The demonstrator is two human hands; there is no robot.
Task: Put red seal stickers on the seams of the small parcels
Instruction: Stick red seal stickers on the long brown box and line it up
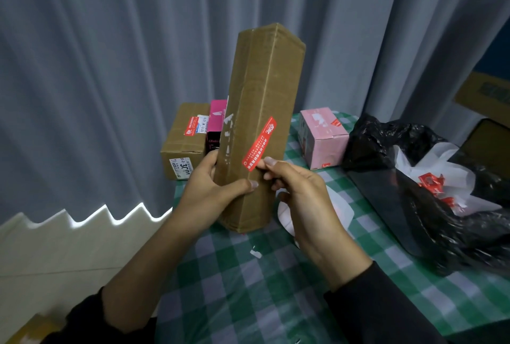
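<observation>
Over the table (248,288), left hand (212,191) holds one parcel (262,81), right hand (303,197) one sticker (259,144).

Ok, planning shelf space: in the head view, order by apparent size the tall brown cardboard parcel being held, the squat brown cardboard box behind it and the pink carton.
1. Tall brown cardboard parcel, though nearest the camera.
2-3. Squat brown cardboard box and pink carton look alike; the box is partly hidden, so unranked.
</observation>
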